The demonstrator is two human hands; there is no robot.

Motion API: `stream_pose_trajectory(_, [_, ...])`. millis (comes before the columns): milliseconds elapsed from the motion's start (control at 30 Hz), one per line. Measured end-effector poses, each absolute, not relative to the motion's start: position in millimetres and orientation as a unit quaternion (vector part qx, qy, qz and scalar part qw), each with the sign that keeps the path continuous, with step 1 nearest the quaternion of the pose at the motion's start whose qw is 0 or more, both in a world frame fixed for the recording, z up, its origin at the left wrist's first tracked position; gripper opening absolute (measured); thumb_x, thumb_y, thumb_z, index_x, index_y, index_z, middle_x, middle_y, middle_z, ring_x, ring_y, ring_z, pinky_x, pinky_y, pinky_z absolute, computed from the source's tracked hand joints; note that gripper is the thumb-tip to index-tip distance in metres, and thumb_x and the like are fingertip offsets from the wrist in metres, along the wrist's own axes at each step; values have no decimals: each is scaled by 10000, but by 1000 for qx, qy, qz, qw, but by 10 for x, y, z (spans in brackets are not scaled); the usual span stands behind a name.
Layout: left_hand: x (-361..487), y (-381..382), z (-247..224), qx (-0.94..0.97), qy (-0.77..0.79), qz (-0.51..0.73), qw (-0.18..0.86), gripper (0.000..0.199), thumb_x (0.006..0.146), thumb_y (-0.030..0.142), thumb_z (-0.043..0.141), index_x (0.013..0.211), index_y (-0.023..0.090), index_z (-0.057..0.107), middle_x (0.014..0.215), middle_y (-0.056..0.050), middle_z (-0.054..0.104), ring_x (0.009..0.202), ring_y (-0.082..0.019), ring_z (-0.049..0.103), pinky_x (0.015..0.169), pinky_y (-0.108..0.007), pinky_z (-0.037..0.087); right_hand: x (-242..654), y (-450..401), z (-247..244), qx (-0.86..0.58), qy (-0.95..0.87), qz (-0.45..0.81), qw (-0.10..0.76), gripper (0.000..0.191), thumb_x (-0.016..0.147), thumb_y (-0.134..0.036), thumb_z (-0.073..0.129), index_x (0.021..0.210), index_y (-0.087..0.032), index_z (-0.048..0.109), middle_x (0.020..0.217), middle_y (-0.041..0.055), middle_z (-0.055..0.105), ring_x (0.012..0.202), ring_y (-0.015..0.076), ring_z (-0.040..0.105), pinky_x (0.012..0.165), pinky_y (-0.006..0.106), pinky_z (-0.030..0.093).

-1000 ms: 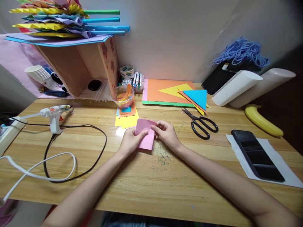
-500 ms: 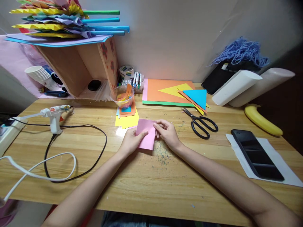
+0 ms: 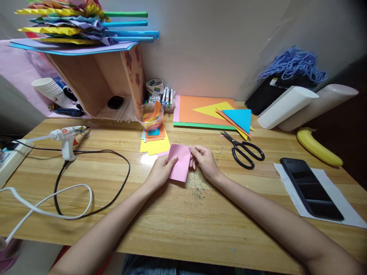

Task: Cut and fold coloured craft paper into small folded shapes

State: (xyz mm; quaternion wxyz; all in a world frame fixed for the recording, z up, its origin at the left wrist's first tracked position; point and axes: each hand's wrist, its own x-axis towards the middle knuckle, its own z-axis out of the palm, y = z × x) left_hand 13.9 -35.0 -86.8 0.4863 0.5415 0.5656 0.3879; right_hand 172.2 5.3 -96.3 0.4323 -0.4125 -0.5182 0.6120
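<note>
A pink sheet of paper [image 3: 180, 164] is held up just above the wooden table, between my two hands. My left hand [image 3: 161, 170] grips its left side, thumb pressed on the front face and fingers behind. At the upper right edge, my right hand [image 3: 204, 160] pinches the paper between thumb and forefinger, with the other fingers curled. Behind the left hand lie yellow paper pieces [image 3: 153, 147] and orange ones, partly under a clear plastic bowl [image 3: 149, 116] of paper scraps. Black-handled scissors [image 3: 243, 149] rest to the right of my right hand.
On the left stand a glue gun [image 3: 67, 141] and its looping cable [image 3: 126, 183]. Coloured paper sheets [image 3: 183, 105] lie at the back, below the wall. To the right are a phone [image 3: 311, 187], a banana [image 3: 318, 147] and white rolls [image 3: 286, 109]. A cardboard box [image 3: 133, 76] fills the back left.
The view has shifted very slightly. Both hands keep their hold on the pink paper, which looks almost the same as before.
</note>
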Motion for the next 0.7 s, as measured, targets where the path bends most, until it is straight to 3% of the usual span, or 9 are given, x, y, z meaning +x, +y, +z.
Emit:
stream_pose_trajectory(200, [146, -353, -871, 553, 571, 409, 448, 324, 819, 407, 434, 703, 124, 538, 664, -15, 577, 604, -132, 501, 545, -220, 388, 1695, 11, -949, -380, -582, 625, 356, 290, 670, -323, 682, 863, -148, 554, 594, -33, 586, 501, 83, 550, 448, 164, 423])
stream_pose_trajectory(267, [154, -357, -877, 550, 574, 413, 444, 318, 820, 407, 442, 712, 124, 540, 671, -20, 587, 600, -134, 524, 539, -221, 411, 1696, 7, -966, -384, -585, 621, 352, 266, 692, -336, 660, 839, -139, 559, 559, -43, 555, 481, 77, 526, 448, 170, 415])
stream_pose_trajectory(433, [165, -387, -877, 518, 531, 368, 561, 318, 821, 447, 444, 847, 137, 511, 622, -9, 587, 409, -117, 529, 399, -235, 446, 1709, 21, -979, -401, -549, 627, 380, 273, 721, -391, 618, 824, -149, 541, 506, -63, 513, 407, 70, 480, 401, 178, 407])
stream_pose_trajectory(700, [173, -399, -867, 503, 517, 397, 567, 338, 833, 439, 433, 814, 115, 528, 537, -12, 583, 381, -112, 525, 380, -233, 474, 1704, 3, -931, -373, -570, 653, 330, 317, 736, -384, 612, 917, -135, 538, 538, -25, 586, 416, 96, 533, 392, 188, 428])
